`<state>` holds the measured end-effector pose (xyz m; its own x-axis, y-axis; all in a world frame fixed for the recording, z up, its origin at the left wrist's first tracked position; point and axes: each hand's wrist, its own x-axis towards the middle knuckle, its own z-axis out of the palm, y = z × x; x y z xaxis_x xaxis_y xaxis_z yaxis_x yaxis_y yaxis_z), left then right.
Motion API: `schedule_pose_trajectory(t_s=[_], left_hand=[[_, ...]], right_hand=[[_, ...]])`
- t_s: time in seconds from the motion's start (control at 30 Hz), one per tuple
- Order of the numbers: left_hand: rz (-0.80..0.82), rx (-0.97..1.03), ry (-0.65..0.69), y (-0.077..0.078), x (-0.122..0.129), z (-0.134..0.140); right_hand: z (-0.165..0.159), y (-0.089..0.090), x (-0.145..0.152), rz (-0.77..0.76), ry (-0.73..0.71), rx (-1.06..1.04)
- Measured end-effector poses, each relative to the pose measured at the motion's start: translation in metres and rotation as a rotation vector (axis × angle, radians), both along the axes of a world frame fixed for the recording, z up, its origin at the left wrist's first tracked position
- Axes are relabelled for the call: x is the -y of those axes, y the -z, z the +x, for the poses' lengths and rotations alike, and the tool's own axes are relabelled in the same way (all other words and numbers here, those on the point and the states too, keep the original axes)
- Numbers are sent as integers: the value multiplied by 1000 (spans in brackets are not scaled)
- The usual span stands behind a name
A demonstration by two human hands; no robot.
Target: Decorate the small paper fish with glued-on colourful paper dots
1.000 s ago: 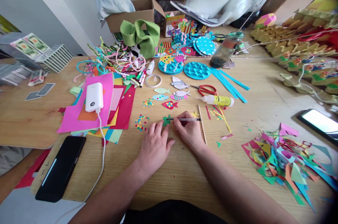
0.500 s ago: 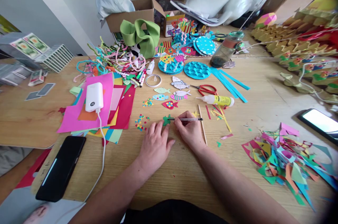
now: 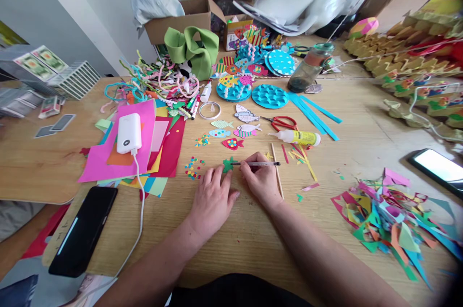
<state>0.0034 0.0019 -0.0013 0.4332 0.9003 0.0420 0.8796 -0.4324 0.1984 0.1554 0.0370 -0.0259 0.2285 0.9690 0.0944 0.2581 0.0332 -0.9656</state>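
Observation:
My right hand (image 3: pixel 263 180) pinches a slim dark pen (image 3: pixel 258 164), held nearly level with its tip at a small green paper cutout (image 3: pixel 228 164). Fingers stretched out, my left hand (image 3: pixel 213 194) lies on the table with its fingertips at the cutout's lower edge. Left of it are scattered coloured paper dots (image 3: pixel 194 168). Just beyond sits a red paper fish (image 3: pixel 232 143) with dots on it, below several other decorated paper fish (image 3: pixel 221 133). A thin wooden stick (image 3: pixel 278 172) lies beside my right hand.
A glue bottle (image 3: pixel 296 137) and red-handled scissors (image 3: pixel 284 121) lie ahead to the right. Paper scraps (image 3: pixel 394 220) are heaped at right. Coloured sheets (image 3: pixel 170 147), a white power bank (image 3: pixel 129 132) with a cable, and a black phone (image 3: pixel 83 231) occupy the left. A glass bottle (image 3: pixel 311 68) stands behind.
The pen in my right hand has shifted very slightly to the right. My left hand stays in place. At the lower left edge, what shows beside the table has changed.

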Motion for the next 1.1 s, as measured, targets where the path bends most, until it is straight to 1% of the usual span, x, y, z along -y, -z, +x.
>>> schedule_pose_trajectory(t_s=[0.4, 0.67, 1.1], left_hand=[[8, 5, 5, 0, 0, 0], [23, 7, 5, 2, 0, 0], [12, 7, 2, 1, 0, 0]], right_hand=[[-1, 3, -1, -4, -35, 13], [0, 4, -2, -16, -16, 17], [-1, -2, 0, 12, 7, 48]])
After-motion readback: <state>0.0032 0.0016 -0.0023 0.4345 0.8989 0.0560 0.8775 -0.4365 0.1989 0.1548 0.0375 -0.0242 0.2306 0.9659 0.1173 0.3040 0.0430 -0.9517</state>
